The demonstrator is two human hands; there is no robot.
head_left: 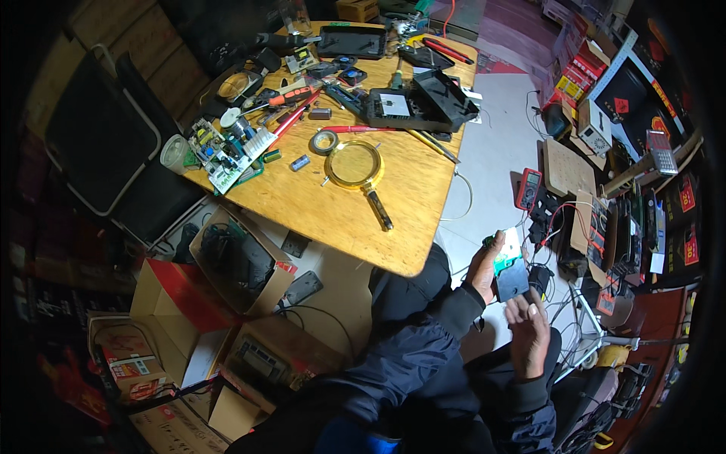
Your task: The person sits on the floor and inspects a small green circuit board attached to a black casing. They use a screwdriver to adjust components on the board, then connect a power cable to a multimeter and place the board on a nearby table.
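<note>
Off the table's right front corner, my left hand is closed on the left edge of a green circuit board with a flat grey plate on its lower part. Bright light washes out the board's upper end. My right hand is just below it, palm up with fingers loosely bent and apart. Its fingertips come close to the plate's lower edge; whether they touch, I cannot tell. Nothing shows in that palm.
A wooden table bears a magnifying glass, a tape roll, a populated circuit board, an opened black case and screwdrivers. A red multimeter and cables lie to the right. Cardboard boxes stand lower left, beside a black chair.
</note>
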